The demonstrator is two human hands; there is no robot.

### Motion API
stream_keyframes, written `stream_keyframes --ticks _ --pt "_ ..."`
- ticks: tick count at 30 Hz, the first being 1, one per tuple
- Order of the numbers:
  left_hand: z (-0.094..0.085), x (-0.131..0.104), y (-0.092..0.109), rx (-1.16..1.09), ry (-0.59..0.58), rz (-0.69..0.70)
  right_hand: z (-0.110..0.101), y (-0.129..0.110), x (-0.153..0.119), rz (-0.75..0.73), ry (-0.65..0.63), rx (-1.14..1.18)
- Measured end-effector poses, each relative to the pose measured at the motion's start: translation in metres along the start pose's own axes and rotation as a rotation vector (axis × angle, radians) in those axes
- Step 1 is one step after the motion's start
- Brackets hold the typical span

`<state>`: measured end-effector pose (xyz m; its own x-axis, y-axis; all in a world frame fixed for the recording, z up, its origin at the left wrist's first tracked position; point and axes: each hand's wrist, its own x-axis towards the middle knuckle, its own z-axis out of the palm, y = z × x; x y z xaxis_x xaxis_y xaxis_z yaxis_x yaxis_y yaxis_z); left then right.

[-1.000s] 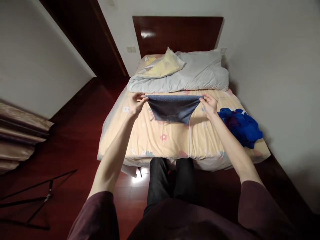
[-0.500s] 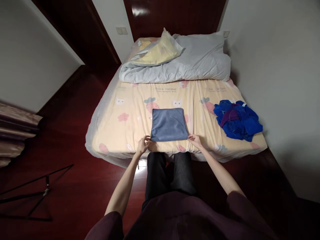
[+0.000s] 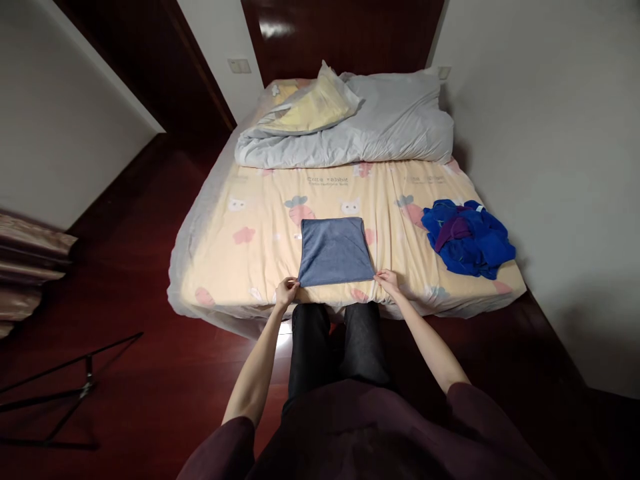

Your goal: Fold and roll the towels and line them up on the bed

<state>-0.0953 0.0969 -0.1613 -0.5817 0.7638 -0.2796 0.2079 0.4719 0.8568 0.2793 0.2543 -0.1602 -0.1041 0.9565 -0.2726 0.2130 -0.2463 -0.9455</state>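
A grey-blue towel lies spread flat near the front edge of the bed, its near edge toward me. My left hand pinches its near left corner between thumb and fingers. At the near right corner, my right hand has its fingers closed on the cloth. Beneath the towel is a yellow bedsheet printed with carrots and white animal faces.
A crumpled heap of blue and purple cloth lies on the bed's right side. Grey bedding and a pale yellow piece are bunched by the headboard. A black metal stand is on the floor at left.
My left hand has closed on the near left corner, and the towel's near edge is pulled slightly toward me. The whole view has shifted a little.
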Motion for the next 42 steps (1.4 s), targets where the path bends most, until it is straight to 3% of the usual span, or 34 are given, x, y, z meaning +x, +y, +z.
stream_keyframes --ticks 6,11,22,31,37,42 --pt "-0.024 -0.026 -0.025 -0.021 -0.104 0.011 -0.019 0.009 -0.037 0.077 -0.093 0.004" --pt "-0.021 -0.014 -0.035 -0.104 -0.204 -0.054 -0.019 0.006 -0.033 0.171 -0.128 0.062" --pt "0.005 0.097 0.029 -0.152 -0.179 -0.074 0.016 -0.04 0.077 0.157 -0.096 -0.002" --pt "0.029 0.195 0.055 -0.132 -0.043 -0.061 0.067 -0.063 0.191 0.171 0.003 -0.017" --pt "0.04 0.227 0.074 -0.104 0.019 0.037 0.088 -0.061 0.231 0.116 0.027 -0.052" --pt "0.045 0.232 0.071 -0.171 0.0 -0.052 0.086 -0.05 0.249 0.095 0.018 -0.091"
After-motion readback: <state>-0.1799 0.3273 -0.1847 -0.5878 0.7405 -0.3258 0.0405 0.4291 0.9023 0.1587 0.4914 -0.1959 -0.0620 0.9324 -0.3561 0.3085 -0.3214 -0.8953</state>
